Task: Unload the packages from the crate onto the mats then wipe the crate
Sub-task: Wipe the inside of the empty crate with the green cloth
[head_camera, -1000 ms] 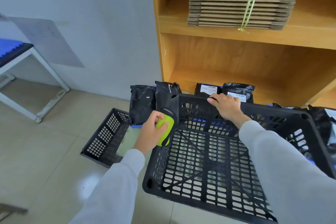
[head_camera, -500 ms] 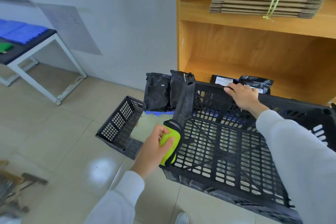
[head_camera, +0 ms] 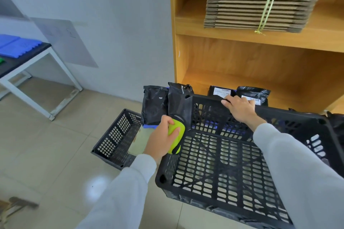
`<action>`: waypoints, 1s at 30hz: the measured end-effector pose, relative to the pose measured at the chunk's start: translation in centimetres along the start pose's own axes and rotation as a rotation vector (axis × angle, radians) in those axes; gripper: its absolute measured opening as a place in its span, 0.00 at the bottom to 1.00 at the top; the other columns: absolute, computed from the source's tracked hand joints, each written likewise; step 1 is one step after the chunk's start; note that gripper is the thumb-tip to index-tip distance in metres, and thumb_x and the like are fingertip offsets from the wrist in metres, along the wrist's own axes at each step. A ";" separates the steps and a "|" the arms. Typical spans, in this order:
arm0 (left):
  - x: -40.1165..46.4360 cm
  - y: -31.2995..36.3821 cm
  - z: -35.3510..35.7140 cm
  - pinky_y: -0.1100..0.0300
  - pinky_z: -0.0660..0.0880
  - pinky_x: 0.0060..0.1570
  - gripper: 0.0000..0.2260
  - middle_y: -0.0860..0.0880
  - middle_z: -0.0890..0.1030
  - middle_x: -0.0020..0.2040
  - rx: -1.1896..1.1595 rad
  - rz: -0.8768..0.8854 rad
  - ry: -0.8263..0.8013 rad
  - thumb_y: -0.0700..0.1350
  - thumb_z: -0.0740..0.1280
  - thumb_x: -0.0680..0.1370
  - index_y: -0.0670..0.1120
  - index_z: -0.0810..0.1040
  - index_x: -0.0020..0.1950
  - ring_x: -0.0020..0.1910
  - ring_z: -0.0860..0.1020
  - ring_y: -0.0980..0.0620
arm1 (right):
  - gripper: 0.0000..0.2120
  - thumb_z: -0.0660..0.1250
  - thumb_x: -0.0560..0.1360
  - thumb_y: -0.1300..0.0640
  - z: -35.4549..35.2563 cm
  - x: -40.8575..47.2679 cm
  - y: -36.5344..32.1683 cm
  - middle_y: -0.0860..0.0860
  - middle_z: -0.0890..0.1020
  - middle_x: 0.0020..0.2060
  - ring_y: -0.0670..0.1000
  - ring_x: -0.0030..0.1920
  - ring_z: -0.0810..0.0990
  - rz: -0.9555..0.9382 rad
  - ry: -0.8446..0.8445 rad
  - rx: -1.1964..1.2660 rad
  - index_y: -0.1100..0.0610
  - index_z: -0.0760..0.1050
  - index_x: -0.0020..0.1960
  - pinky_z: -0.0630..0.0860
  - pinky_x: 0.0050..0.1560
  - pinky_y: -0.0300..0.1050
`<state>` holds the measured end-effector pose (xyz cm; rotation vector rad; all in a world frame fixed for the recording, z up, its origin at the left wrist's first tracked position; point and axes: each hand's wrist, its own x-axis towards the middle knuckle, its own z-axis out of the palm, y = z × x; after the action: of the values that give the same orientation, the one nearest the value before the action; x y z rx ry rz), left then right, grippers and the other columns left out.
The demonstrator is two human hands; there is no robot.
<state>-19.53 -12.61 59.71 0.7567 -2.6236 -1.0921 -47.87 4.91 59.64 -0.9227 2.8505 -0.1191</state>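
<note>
An emptied black crate sits tilted on the floor before a wooden shelf, its unloading apparently complete and the wiping under way. The left hand presses a green-and-black sponge, gripped tight, against the crate's left wall; the right hand clasps the far rim. Four black packages stand beyond on blue mats. A second, smaller crate lies left.
</note>
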 end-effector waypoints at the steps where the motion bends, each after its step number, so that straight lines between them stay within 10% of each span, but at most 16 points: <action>1: 1.1 0.2 0.1 0.57 0.67 0.33 0.09 0.54 0.66 0.34 0.009 0.004 -0.003 0.52 0.63 0.83 0.52 0.64 0.55 0.30 0.68 0.54 | 0.15 0.49 0.86 0.45 0.0 -0.1 0.0 0.53 0.77 0.51 0.59 0.56 0.75 0.000 -0.001 0.004 0.46 0.68 0.67 0.62 0.52 0.54; 15: 12.1 2.8 0.6 0.53 0.67 0.39 0.08 0.53 0.68 0.34 0.082 0.022 -0.035 0.50 0.63 0.83 0.49 0.65 0.57 0.34 0.71 0.51 | 0.17 0.59 0.85 0.57 0.3 -0.5 0.0 0.50 0.78 0.56 0.57 0.57 0.75 -0.022 0.046 -0.101 0.42 0.66 0.70 0.67 0.55 0.54; 30: 3.8 1.6 -0.2 0.56 0.68 0.36 0.08 0.51 0.68 0.38 -0.069 -0.061 -0.051 0.47 0.64 0.82 0.49 0.66 0.56 0.34 0.68 0.52 | 0.19 0.56 0.84 0.60 -0.4 -0.6 -0.4 0.51 0.78 0.58 0.58 0.60 0.74 0.006 -0.011 -0.057 0.43 0.67 0.71 0.64 0.56 0.53</action>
<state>-23.29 -13.79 60.89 0.8102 -2.6054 -1.2271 -47.20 4.93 60.20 -0.9223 2.8601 -0.0315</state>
